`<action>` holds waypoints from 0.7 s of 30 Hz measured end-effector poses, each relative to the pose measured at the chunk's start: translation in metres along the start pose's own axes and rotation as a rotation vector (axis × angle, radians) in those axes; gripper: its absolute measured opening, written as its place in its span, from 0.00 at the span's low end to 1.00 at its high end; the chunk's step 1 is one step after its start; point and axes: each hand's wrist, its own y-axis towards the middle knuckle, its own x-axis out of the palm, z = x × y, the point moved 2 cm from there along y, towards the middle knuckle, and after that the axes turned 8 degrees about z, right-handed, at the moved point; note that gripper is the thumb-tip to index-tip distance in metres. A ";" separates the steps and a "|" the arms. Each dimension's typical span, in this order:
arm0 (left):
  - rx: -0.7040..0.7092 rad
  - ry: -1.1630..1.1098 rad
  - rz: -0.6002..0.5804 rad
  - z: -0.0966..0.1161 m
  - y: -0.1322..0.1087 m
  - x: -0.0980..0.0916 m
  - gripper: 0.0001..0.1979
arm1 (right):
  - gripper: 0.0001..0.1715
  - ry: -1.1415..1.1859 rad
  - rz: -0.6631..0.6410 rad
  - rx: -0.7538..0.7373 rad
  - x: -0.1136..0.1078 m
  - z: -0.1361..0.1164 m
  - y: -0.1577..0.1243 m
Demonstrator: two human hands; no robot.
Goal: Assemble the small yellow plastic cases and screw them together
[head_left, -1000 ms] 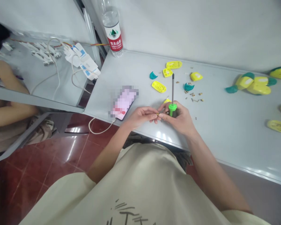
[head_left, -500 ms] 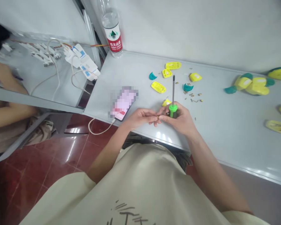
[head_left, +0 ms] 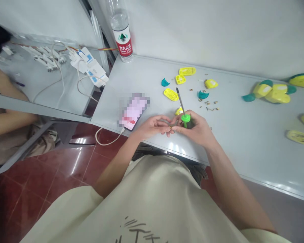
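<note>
Left hand [head_left: 152,127]: thumb and fingertips pinched on a tiny brass part [head_left: 171,127], too small to identify further. Right hand [head_left: 195,130]: fingers curled around a screwdriver [head_left: 185,117], green handle in the grip, shaft tilted up and left over the table [head_left: 238,148]. Right fingertips right by the brass part; contact impossible to tell. Both hands close together, just inside the table's front edge. Just past the fingers, a yellow shell piece [head_left: 178,111], partly hidden. Farther up, more yellow shells [head_left: 171,94] and teal pieces [head_left: 203,95], loose brass screws [head_left: 207,105] scattered among them. Larger yellow-and-teal heap [head_left: 271,92] toward the right end. Left of the hands, a phone [head_left: 133,111], screen blurred, with white cable [head_left: 103,141] attached. Water bottle [head_left: 121,33] at the back corner.
</note>
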 end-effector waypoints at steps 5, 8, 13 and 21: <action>-0.011 0.010 -0.008 0.001 0.000 0.000 0.20 | 0.20 0.036 -0.039 0.025 0.001 0.001 -0.002; -0.010 0.003 -0.015 0.001 0.000 0.000 0.20 | 0.21 0.046 -0.045 0.037 0.001 0.002 -0.002; -0.012 0.016 -0.013 0.000 0.000 0.000 0.20 | 0.21 0.037 -0.037 0.027 0.002 0.001 -0.001; -0.006 0.006 -0.019 0.003 -0.001 0.002 0.16 | 0.21 0.010 -0.025 0.032 0.000 0.002 -0.002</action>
